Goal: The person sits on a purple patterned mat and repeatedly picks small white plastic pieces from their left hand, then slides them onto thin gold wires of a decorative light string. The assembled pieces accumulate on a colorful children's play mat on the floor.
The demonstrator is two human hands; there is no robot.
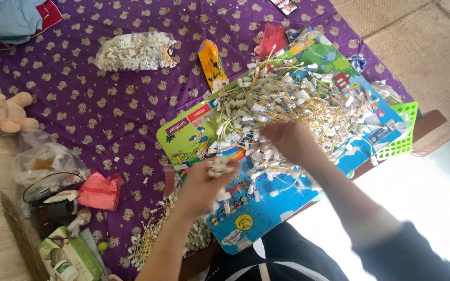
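Clear bag of white tags [135, 51] upper left; orange packet [212, 64] centre top; red packet [272, 37] beside it; green box [71, 257] bottom left.

Left hand [204, 182] curled shut, apparently pinching; right hand [287, 140] blurred, fingers bent downward, both forearms extended forward

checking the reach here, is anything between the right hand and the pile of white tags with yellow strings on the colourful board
Nothing visible does. The right hand is already at the near edge of the tag pile on the colourful board. The left hand holds a small bunch of tags beside it.
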